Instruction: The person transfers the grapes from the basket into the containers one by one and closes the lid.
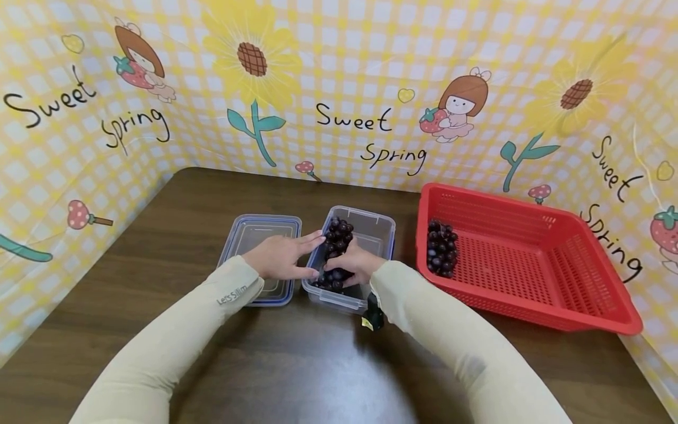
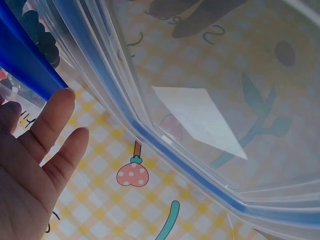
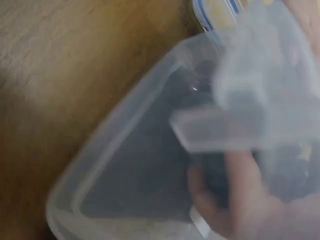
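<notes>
Dark grapes (image 1: 339, 231) lie in a bunch along the left side of a clear plastic container (image 1: 365, 213). My right hand (image 1: 360, 263) reaches into this container and grips the lower part of the bunch. The right wrist view is blurred, with the fingers (image 3: 242, 182) partly behind the clear plastic. My left hand (image 1: 281, 257) extends its fingers to the container's left rim, and in the left wrist view its fingertips (image 2: 62, 100) touch a blue edge. Beneath the left hand is a clear, blue-edged lid (image 1: 246, 232); whether a box lies under it, I cannot tell.
To the right stands a red perforated basket (image 1: 508, 259) with another bunch of dark grapes (image 1: 442, 250) at its left end. A brown wooden table (image 1: 296, 365) carries everything. Patterned yellow checked cloth (image 1: 339, 76) rises behind and at both sides.
</notes>
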`<state>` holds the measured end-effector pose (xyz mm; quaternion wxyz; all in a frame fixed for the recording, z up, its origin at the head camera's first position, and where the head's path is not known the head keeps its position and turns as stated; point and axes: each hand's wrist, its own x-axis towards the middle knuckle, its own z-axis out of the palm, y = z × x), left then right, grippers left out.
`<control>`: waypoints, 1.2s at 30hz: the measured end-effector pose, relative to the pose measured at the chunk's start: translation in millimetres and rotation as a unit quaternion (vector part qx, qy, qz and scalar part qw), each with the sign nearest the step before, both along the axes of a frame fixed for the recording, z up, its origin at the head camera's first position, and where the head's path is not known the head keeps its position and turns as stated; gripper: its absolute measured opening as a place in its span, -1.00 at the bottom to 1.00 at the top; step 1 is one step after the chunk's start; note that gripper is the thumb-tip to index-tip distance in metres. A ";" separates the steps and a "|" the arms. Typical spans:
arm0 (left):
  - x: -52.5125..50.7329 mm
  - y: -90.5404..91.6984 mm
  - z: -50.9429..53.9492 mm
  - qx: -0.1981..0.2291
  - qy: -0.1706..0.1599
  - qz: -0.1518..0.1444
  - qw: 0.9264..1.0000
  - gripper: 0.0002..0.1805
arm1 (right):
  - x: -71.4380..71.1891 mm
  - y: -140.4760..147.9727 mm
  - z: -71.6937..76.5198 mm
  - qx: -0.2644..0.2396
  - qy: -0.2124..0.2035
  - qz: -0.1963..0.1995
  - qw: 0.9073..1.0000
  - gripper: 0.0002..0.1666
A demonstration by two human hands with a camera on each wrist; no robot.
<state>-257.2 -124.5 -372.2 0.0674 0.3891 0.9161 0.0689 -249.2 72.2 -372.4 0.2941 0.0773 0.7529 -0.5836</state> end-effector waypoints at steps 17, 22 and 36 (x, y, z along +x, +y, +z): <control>-2.3 -0.9 -1.0 -0.009 -0.011 0.001 1.000 -0.13 | -19.5 61.0 68.5 0.155 0.049 0.246 0.956 -0.20; -1.2 -0.2 -1.3 -0.008 -0.011 0.002 1.000 -0.14 | -19.4 82.9 80.9 0.123 0.081 0.275 0.950 -0.24; -2.5 0.2 -2.0 0.002 -0.010 -0.004 1.000 -0.14 | -17.0 192.1 99.8 0.067 0.071 0.243 0.965 -0.19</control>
